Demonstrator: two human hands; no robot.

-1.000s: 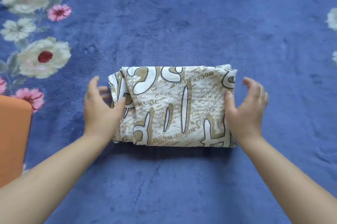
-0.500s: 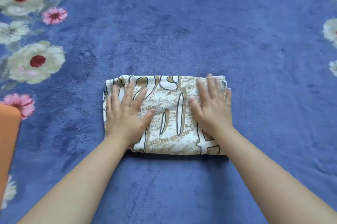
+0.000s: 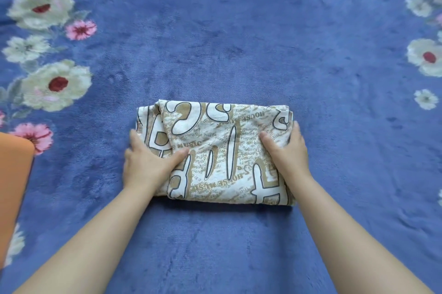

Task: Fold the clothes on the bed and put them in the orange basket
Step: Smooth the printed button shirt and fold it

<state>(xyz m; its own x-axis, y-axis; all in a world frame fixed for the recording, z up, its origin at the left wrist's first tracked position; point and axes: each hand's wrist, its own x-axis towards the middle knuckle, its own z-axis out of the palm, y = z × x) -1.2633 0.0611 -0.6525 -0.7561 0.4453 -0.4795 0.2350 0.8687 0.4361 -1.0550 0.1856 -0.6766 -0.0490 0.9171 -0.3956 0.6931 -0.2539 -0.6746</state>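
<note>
Bedspread (image 3: 239, 30), blue and flowered, lies under everything. Orange basket (image 3: 14, 186) sits at nine o'clock. Folded printed garment (image 3: 215, 150) lies centre; my left hand (image 3: 146, 164) and right hand (image 3: 287, 152) grasp its ends, thumbs on top.

The folded garment (image 3: 215, 150) carries printed words in brown — "MUSIC" near its left-middle, "HOUSE" upside down near the top edge, and small lines with "Paradise will be" and "friend". Other small print is too fine to read.
</note>
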